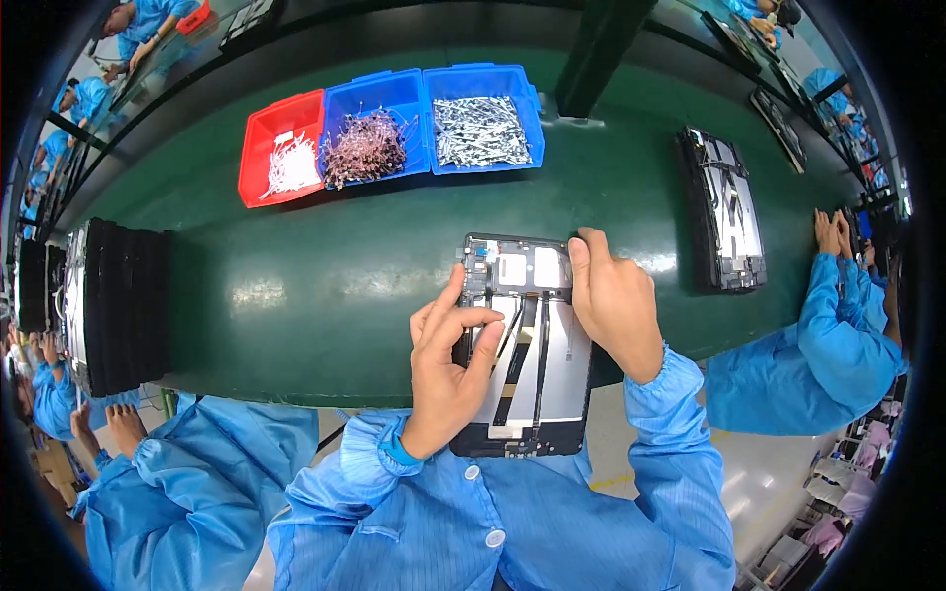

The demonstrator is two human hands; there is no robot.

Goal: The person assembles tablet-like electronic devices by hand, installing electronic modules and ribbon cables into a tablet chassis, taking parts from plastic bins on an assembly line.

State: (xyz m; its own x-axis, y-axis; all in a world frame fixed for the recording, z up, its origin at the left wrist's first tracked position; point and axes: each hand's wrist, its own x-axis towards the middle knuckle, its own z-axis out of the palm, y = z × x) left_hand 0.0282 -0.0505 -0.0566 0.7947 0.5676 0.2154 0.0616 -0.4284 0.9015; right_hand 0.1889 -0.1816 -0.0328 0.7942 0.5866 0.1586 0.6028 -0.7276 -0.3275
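Observation:
An opened tablet [567, 369], its inside facing up, spans the table's near edge in front of me. It shows a grey battery area, black flex cables [541, 360] and a circuit board with silvery shields along its far end. My right hand [616, 305] grips the far right corner, thumb on top and fingers around the edge. At the tablet's left side is my left hand [448, 360], thumb and one fingertip drawn into a pinch over the battery area, close to a cable. Another finger reaches along the left edge. Whatever sits in that pinch is too small to make out.
Beyond the tablet stand a red bin [256, 148] with white strips and blue bins [374, 89] with small parts. Stacked black tablets [123, 305] stand left, more opened ones [724, 212] right. A dark green post [596, 59] rises behind. Co-workers' sleeves [823, 345] flank me.

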